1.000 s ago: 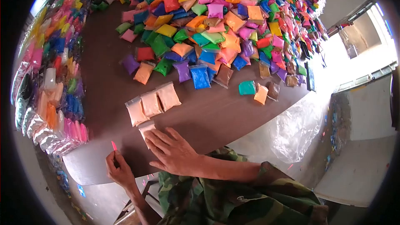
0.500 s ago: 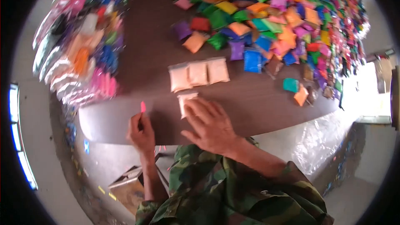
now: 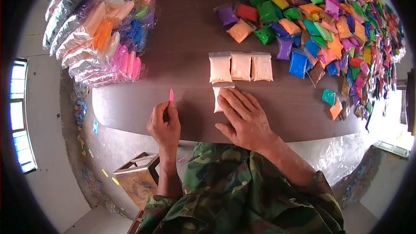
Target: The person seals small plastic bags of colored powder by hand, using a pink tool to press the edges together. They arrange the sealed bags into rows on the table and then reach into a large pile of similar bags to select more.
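My right hand (image 3: 243, 118) lies flat on a peach packet (image 3: 217, 96) at the near edge of the dark brown table (image 3: 130, 108), fingers spread over it. My left hand (image 3: 164, 123) pinches a small pink stick (image 3: 171, 95) upright, just left of that packet. Three more peach packets (image 3: 240, 66) lie side by side in a row just beyond my right hand.
A large heap of coloured packets (image 3: 320, 21) covers the far right of the table. Bundled rolls of packets in clear wrap (image 3: 99, 30) are stacked at the far left. A wooden stool (image 3: 134, 177) stands below the table edge. Clear plastic sheeting (image 3: 338, 156) hangs at the right.
The view has swung left and down, so the table now sits squarer in frame. Both hands keep their hold; the right hand stays on the peach packet.
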A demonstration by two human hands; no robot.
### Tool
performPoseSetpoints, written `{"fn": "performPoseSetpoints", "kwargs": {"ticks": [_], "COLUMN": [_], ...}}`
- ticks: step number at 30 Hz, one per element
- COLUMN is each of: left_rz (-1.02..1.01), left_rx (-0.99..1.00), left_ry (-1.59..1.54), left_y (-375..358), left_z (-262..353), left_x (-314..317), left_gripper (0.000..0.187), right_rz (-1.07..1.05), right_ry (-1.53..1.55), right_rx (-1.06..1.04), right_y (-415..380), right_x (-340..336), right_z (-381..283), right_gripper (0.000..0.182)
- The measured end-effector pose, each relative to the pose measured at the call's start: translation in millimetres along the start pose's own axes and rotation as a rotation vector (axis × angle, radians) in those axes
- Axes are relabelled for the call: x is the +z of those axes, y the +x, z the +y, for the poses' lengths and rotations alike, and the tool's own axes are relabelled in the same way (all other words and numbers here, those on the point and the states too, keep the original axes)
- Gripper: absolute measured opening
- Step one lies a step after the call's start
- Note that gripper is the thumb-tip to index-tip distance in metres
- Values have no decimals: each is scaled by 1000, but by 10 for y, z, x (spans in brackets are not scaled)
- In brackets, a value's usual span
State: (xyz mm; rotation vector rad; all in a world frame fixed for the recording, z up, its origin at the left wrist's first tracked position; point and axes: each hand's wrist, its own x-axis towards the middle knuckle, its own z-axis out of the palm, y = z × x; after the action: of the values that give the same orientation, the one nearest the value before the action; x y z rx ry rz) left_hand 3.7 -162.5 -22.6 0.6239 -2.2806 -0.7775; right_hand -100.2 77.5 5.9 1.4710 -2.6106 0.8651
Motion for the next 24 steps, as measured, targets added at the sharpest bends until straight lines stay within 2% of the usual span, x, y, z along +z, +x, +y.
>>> {"fn": "performPoseSetpoints", "kwargs": {"ticks": [16, 19, 20, 23, 24], "left_rz": [25, 46, 41, 39, 21], "left_rx": [38, 18, 0, -3, -9], "left_ry": [28, 9, 15, -24, -14], "left_y": [10, 22, 30, 12, 23], "left_z": [11, 74, 119, 46, 77], "left_x": [-22, -21, -34, -11, -39], "left_gripper": [5, 6, 6, 6, 6], "right_rz": [43, 111, 164, 253, 289], "right_ry": [17, 30, 29, -58, -120], "right_rx": [-9, -22, -38, -78, -70], "right_y": [34, -20, -1, 186, 318], "right_x": [-87, -164, -228, -543, -691], "right_z": [-82, -75, -71, 144, 227], "right_gripper": [65, 62, 51, 40, 29]}}
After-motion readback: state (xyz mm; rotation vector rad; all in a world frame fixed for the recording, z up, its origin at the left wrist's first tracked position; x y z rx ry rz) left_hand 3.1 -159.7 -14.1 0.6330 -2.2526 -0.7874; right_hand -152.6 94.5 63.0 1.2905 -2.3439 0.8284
